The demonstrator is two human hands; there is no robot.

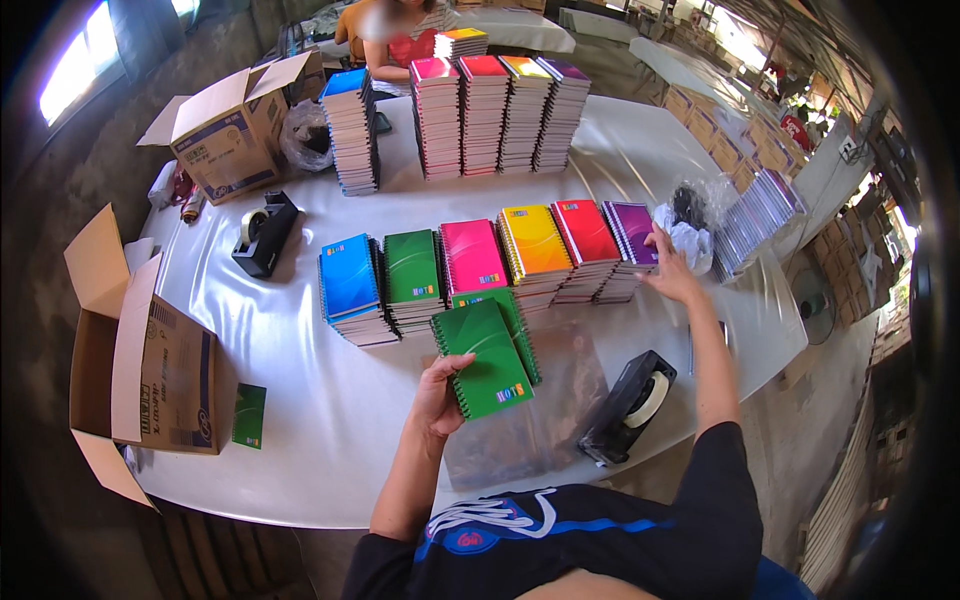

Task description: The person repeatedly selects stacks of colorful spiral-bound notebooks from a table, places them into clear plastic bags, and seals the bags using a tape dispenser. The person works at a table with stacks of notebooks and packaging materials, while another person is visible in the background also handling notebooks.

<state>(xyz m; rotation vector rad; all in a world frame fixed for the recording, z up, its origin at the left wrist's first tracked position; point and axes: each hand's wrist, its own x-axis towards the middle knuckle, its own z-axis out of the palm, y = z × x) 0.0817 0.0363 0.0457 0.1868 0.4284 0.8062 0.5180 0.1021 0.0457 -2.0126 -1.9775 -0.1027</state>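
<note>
right now, the left hand (438, 396) is closed around a green notebook (485, 350), thumb flat on the cover, with a second green notebook (531, 352) fanned out underneath, its coil showing along the right. the right hand (676, 272) is at the purple notebook (628, 230) on top of the last stack in the near row; thumb and fingers stand apart about its near right corner, and i cannot tell whether they pinch it or only touch.

what matters most is how that purple notebook lies: just ahead and to the left of the right palm, long axis running away from the person, far end leaning a little left, coil on the left edge, so the fingers meet the side away from the wire. the right hand is clearly the nearer; the left is well apart, lower and to the left. the red stack (583, 240) sits close beside the purple one, and a clear plastic bag (690, 240) lies just to its right. between the forearms sits a black tape dispenser (628, 408).
</note>
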